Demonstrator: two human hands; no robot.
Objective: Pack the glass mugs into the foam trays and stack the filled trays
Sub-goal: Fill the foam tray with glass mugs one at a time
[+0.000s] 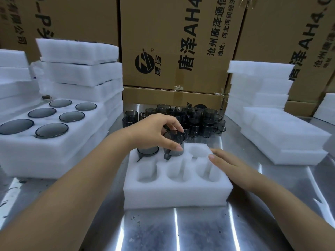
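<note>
Several printed cardboard boxes [163,42] wall off the far side of the shiny steel table [199,229] I work at. On my left sit stacks of white foam trays [81,73]. The nearest, lower stack is topped by a filled tray [87,140], with six dark round glass faces showing in its pockets. On my right lie more foam trays [282,140], piled in steps, with no glass showing in them.

Straight ahead of me lies the six-pocket foam tray [172,194] I am filling, two rows of three. Beyond its far edge the loose smoky-grey glass mugs [199,120] crowd together on the steel.

My left hand [154,131] reaches over the tray's far row, thumb and fingertips curled around the rim of one glass mug [175,142]. That mug stands upright at the middle pocket of the far row, its handle turned toward me. I cannot tell whether it is fully seated.

My right hand [230,164] lies flat and relaxed on the tray's right side, fingers straight, gripping nothing.

Another mug [147,151] already sits in the far-left pocket, just beside the one I hold. The other four pockets show only foam.
</note>
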